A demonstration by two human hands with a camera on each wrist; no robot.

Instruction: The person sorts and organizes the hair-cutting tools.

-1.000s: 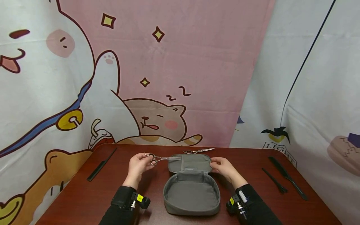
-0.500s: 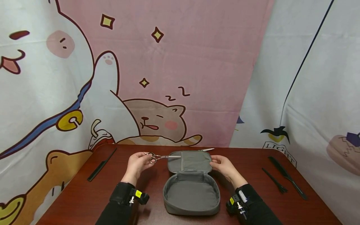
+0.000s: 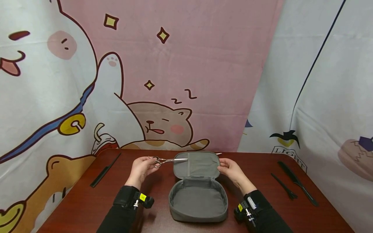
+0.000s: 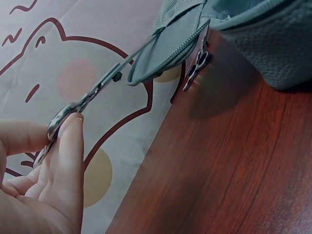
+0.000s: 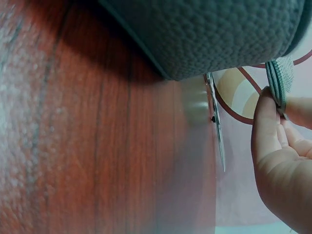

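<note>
My left hand (image 3: 141,170) pinches the finger rings of a pair of silver hairdressing scissors (image 4: 97,87). Their blade tips lie at the edge of the pocket inside the lid (image 3: 203,164) of a grey zip case (image 3: 198,217), the ends hidden by the pocket. With thumb and fingers, my right hand (image 3: 233,171) grips the right edge of that raised lid. The case's lower half stands unzipped on the table with nothing in it. Behind the lid lies a second pair of scissors (image 5: 218,124), mostly hidden in the head view but visible in both wrist views.
A black comb (image 3: 105,171) lies on the left of the brown table (image 3: 116,207). To the right are a thin black brush (image 3: 284,186) and a wider black comb with a handle (image 3: 298,183). A cartoon-printed cloth hangs behind the table's far edge.
The lid has tilted up higher, covering more of the scissors behind it. My left hand and its scissors have risen slightly with it. My right hand still holds the lid's edge.
</note>
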